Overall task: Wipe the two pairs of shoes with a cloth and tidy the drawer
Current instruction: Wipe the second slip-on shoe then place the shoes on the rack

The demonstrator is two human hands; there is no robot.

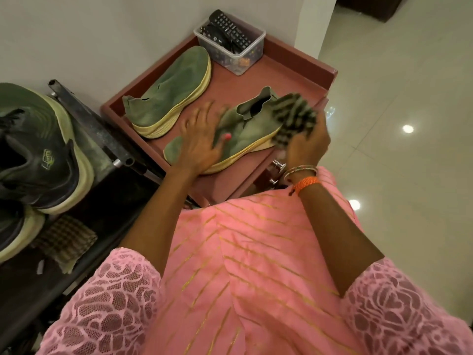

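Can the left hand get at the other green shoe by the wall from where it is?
Probably yes. The left hand rests open on the near green shoe, and the far green shoe lies just beyond with nothing between them.

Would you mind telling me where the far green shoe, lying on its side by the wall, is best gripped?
Probably at the heel collar of the far green shoe: it faces the person, its soft edge stands free, and fingers can pinch it from the near side. The toe points toward the plastic box, leaving less room there.
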